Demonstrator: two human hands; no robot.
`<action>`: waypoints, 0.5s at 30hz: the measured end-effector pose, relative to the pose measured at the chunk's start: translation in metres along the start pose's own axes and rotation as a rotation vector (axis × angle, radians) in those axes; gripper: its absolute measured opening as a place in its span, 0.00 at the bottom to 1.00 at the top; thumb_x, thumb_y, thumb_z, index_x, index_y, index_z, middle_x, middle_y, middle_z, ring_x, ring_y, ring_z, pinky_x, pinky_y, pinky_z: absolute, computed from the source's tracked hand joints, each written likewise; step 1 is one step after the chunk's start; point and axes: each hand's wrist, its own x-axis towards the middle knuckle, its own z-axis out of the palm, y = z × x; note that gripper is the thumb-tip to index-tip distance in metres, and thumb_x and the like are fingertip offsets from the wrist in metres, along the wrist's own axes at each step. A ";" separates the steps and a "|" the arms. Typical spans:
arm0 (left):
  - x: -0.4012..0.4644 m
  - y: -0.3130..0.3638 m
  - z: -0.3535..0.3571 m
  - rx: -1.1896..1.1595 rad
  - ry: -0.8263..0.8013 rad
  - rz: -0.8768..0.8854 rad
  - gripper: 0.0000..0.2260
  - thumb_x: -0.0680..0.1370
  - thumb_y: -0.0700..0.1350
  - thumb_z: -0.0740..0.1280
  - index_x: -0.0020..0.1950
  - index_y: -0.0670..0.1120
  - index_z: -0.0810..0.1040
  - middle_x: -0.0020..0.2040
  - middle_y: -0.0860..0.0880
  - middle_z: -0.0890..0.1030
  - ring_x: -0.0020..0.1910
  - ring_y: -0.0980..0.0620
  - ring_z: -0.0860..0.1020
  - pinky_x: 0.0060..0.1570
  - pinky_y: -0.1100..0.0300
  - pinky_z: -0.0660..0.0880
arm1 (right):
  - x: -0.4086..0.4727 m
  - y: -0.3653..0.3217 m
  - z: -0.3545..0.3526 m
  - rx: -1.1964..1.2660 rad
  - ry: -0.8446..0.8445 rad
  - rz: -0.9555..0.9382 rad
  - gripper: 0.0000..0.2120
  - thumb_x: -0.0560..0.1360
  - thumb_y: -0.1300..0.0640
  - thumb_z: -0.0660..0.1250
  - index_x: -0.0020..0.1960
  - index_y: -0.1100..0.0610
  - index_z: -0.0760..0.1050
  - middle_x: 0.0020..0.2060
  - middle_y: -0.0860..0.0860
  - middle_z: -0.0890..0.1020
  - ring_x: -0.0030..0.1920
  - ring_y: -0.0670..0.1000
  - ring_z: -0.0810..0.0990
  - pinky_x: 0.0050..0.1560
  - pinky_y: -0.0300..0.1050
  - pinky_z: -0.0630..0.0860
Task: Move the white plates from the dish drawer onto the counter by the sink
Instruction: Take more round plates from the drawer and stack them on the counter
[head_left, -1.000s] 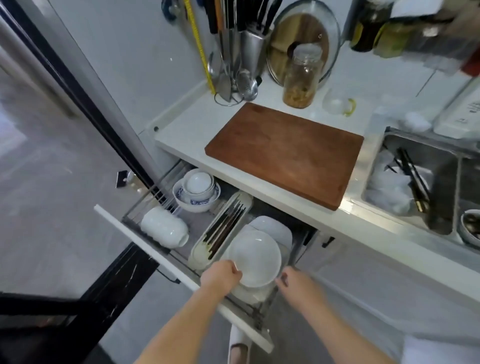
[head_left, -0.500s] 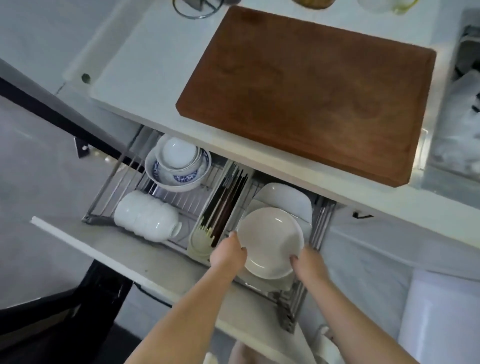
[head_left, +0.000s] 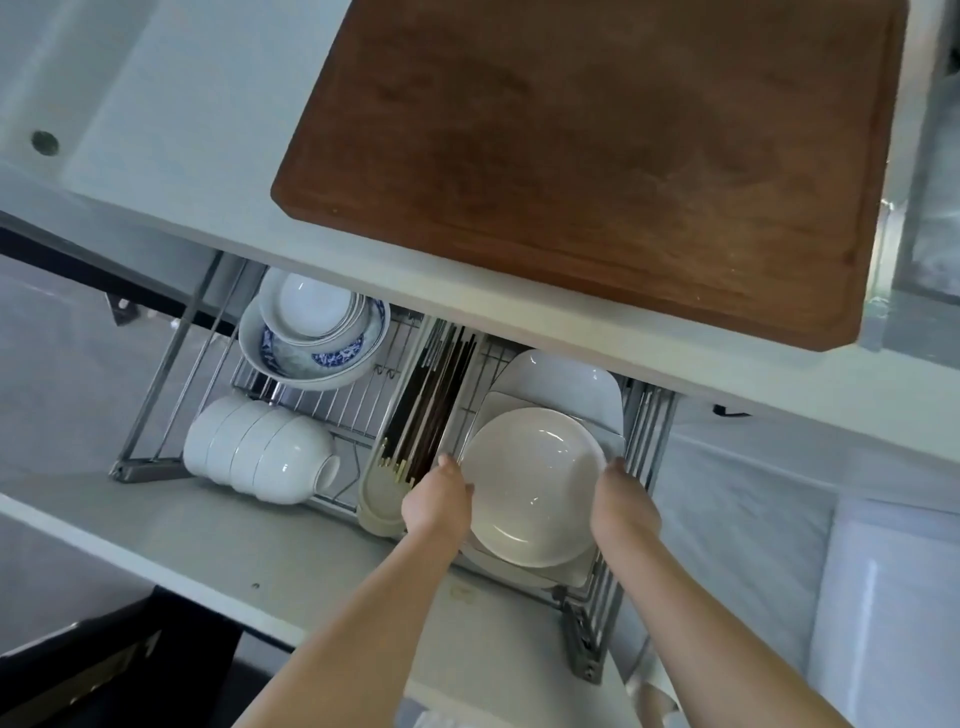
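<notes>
A round white plate (head_left: 530, 483) lies on top of a stack of white plates in the right part of the open wire dish drawer (head_left: 171, 364). My left hand (head_left: 436, 501) grips the plate stack at its left edge, fingers curled under and hidden. My right hand (head_left: 621, 506) grips the stack's right edge the same way. A squarish white plate (head_left: 563, 384) leans behind the stack, partly under the counter. The white counter (head_left: 171, 156) runs above the drawer.
A large wooden cutting board (head_left: 597, 156) covers most of the counter. The steel sink rim (head_left: 883, 270) shows at the right. In the drawer sit stacked white bowls (head_left: 260, 452), blue-patterned bowls (head_left: 311, 338) and a tray of chopsticks (head_left: 431, 405).
My head has moved closer and lower over the drawer. My right hand has come onto the plates' right edge, and both hands now hold the stack from its sides.
</notes>
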 end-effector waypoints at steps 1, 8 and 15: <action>0.000 -0.001 0.000 0.004 0.012 0.004 0.20 0.82 0.47 0.56 0.71 0.42 0.60 0.54 0.45 0.82 0.51 0.44 0.81 0.43 0.53 0.76 | -0.001 0.001 -0.001 0.006 0.012 0.002 0.18 0.78 0.68 0.52 0.67 0.61 0.63 0.58 0.58 0.79 0.58 0.59 0.79 0.52 0.53 0.77; -0.022 -0.011 -0.014 -0.056 0.123 0.010 0.16 0.80 0.42 0.55 0.67 0.42 0.63 0.41 0.48 0.78 0.36 0.47 0.75 0.30 0.57 0.68 | -0.025 0.008 -0.014 0.022 0.078 -0.080 0.18 0.77 0.67 0.52 0.66 0.59 0.62 0.54 0.58 0.80 0.53 0.58 0.80 0.47 0.49 0.76; -0.084 0.007 -0.039 -0.213 0.249 0.051 0.10 0.80 0.39 0.56 0.61 0.41 0.67 0.43 0.46 0.79 0.37 0.48 0.75 0.28 0.59 0.67 | -0.068 0.042 -0.041 0.157 0.185 -0.219 0.13 0.76 0.64 0.54 0.59 0.59 0.65 0.49 0.57 0.81 0.49 0.59 0.80 0.47 0.51 0.77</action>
